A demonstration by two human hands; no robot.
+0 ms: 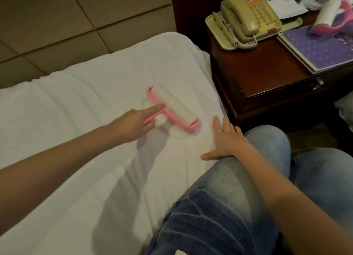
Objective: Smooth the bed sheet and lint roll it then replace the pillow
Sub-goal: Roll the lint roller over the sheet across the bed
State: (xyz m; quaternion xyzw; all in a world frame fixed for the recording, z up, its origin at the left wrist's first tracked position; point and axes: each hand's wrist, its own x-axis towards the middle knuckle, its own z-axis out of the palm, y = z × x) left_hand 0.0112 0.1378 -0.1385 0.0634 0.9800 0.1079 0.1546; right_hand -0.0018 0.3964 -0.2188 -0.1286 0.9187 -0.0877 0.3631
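The lint roller point(172, 106) lies on the bed sheet point(76, 101) near the bed's right edge. The left hand point(133, 124) grips its handle from the near left, and the right hand point(227, 140) rests flat on the sheet just to its right, beyond a knee point(229, 197) at the bed's edge. Right of the bed stands the counter point(257, 67), carrying a telephone point(248, 15) on a tray point(214, 23) at the back left and, further right, a notebook point(321, 50) with a second roller point(328, 13) lying on it.

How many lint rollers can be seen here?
2. One lint roller is on the bed sheet, held by the left hand; a second roller lies on the nightstand. Others may be hidden.
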